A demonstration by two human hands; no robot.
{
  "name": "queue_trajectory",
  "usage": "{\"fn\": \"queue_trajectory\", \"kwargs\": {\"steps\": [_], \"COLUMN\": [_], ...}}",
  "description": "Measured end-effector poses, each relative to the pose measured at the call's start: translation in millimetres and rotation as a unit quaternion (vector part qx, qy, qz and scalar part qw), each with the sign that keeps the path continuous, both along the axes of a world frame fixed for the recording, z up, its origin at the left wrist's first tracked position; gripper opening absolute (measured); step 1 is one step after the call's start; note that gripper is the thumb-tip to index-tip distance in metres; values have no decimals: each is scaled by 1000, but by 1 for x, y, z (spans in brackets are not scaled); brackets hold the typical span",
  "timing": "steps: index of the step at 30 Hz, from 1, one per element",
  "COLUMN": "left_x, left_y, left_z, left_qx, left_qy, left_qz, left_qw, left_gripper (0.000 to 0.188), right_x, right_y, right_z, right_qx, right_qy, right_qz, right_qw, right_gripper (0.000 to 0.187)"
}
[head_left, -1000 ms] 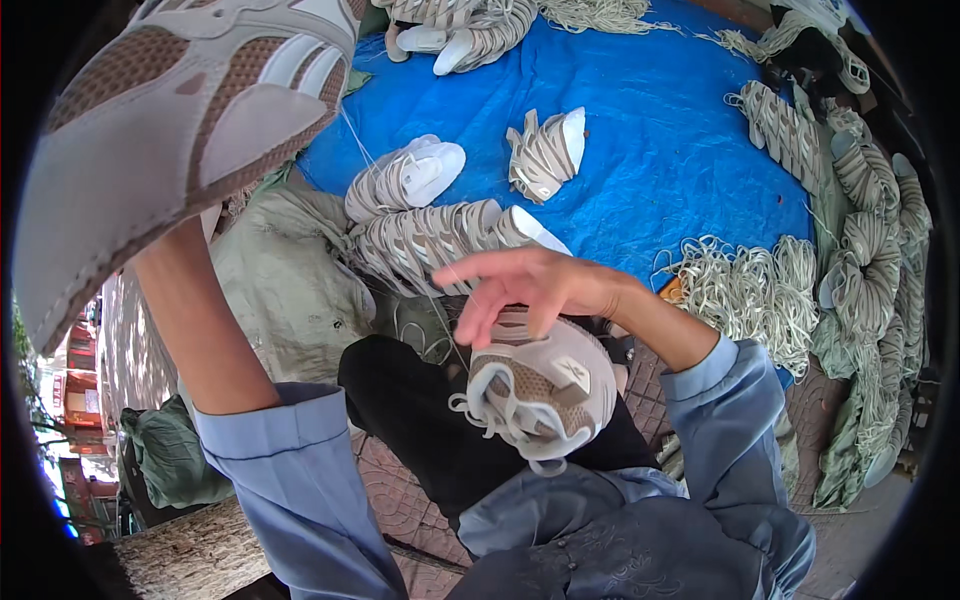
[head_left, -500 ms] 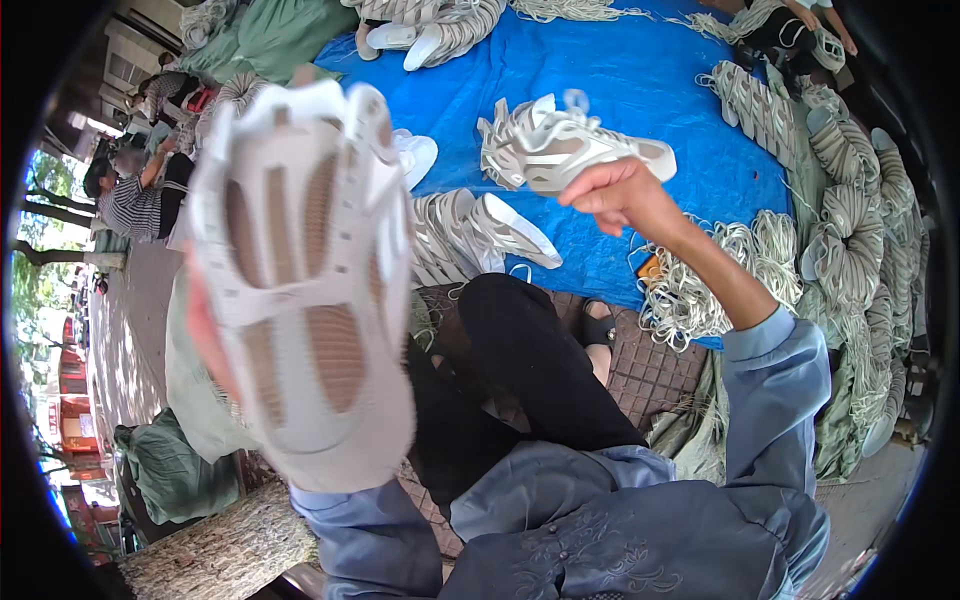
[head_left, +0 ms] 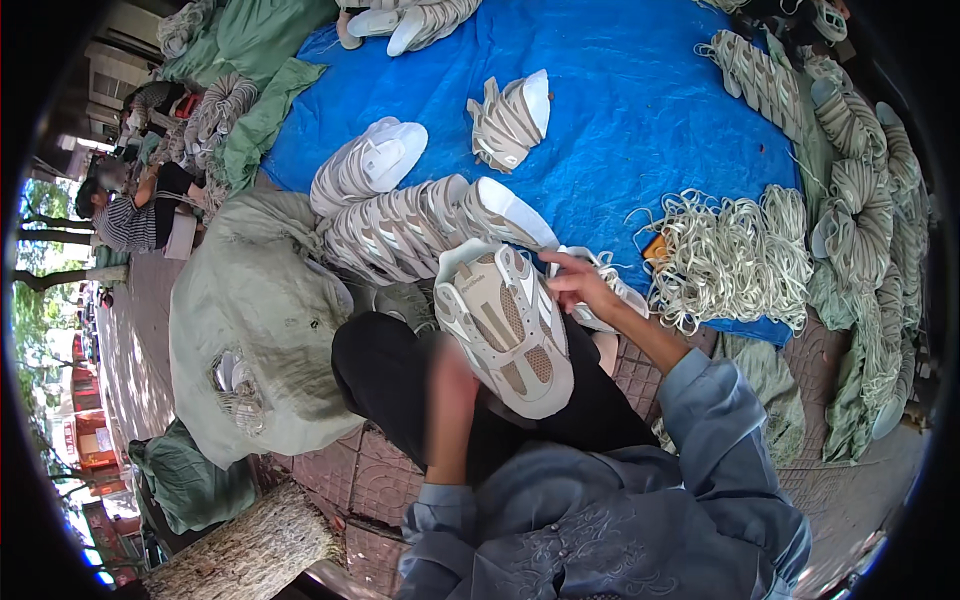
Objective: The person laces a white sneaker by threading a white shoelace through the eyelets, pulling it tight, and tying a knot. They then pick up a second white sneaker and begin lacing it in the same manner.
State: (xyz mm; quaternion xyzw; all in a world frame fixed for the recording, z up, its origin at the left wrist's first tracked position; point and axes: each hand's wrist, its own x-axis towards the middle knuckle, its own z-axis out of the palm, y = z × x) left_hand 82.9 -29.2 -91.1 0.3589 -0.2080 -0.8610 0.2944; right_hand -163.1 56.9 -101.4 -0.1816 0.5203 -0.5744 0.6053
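Note:
A white and beige sneaker upper (head_left: pixel 513 320) leans over my lap, its closed toe toward me. My left hand (head_left: pixel 457 385), blurred, is closed on its left edge. My right hand (head_left: pixel 583 283) is at the upper's right edge, fingers stretched and slightly apart; I cannot tell whether the fingertips touch it or a lace. Just below the right hand, partly covered by it and by the upper, is another sneaker upper with white laces (head_left: pixel 622 291). A row of nested uppers (head_left: pixel 395 230) lies on the blue tarp beyond my knees.
The blue tarp (head_left: pixel 620 110) bears a small stack of uppers (head_left: pixel 510 122) and a heap of cream laces (head_left: pixel 735 260). Coiled strings of uppers (head_left: pixel 850 225) line the right side. A pale sack (head_left: pixel 265 310) stands at left, beside a log (head_left: pixel 240 545). People sit at far left.
The upper in my left hand has come down from close to the camera onto my lap. My right hand has moved nearer and its fingers have opened. The laced upper is closer to me.

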Motion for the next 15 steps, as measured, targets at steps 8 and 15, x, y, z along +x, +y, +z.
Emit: {"fn": "queue_trajectory", "kwargs": {"steps": [8,15], "left_x": [-10,-74], "left_y": [-19,7], "left_z": [38,98], "left_qx": [-44,-763], "left_qy": [-249,-467], "left_qz": [-116,-141], "left_qw": [961,423], "left_gripper": [38,36], "right_x": [39,36], "right_y": [34,31], "right_z": [12,9], "right_qx": [-18,-50], "right_qy": [65,58], "right_qz": [-56,-39], "right_qw": [996,996], "right_gripper": [62,58]}}
